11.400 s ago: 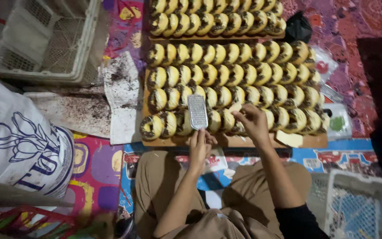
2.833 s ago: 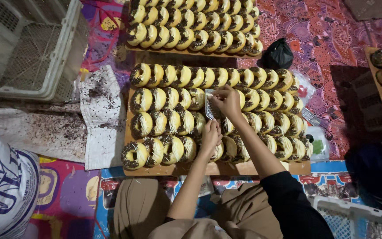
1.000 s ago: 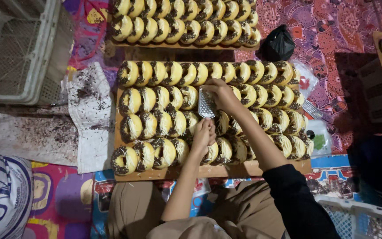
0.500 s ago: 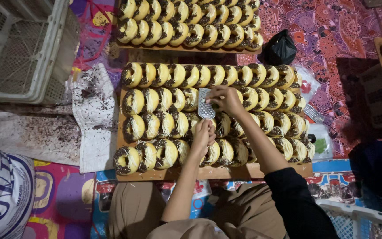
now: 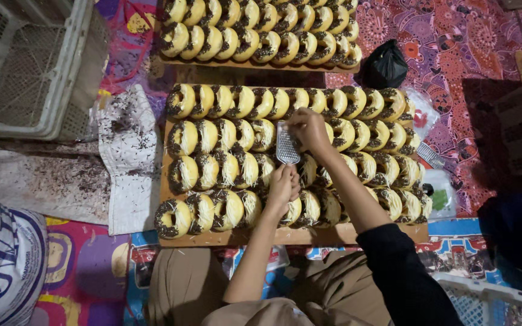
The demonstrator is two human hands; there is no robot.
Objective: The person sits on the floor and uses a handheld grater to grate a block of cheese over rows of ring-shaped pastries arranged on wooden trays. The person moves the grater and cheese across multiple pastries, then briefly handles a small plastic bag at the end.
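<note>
A wooden board (image 5: 285,235) carries rows of ring donuts (image 5: 182,137) with chocolate sprinkles and pale shreds on top. My left hand (image 5: 282,187) grips the lower end of a small metal grater (image 5: 287,145) held upright over the middle rows. My right hand (image 5: 309,130), on a black-sleeved arm, is closed at the grater's top edge, pressing something against it; my fingers hide what it is. Both hands hover just above the donuts.
A second board of donuts (image 5: 261,36) lies farther back. A white plastic crate (image 5: 31,66) stands at the left, with sprinkle-strewn paper (image 5: 128,163) beside the board. A black bag (image 5: 385,65) lies at the back right, another crate (image 5: 490,302) at the bottom right.
The grater and both hands have moved from the front rows up to the middle rows. My right hand, earlier beside the grater, is now on its top edge. In the last second little has shifted.
</note>
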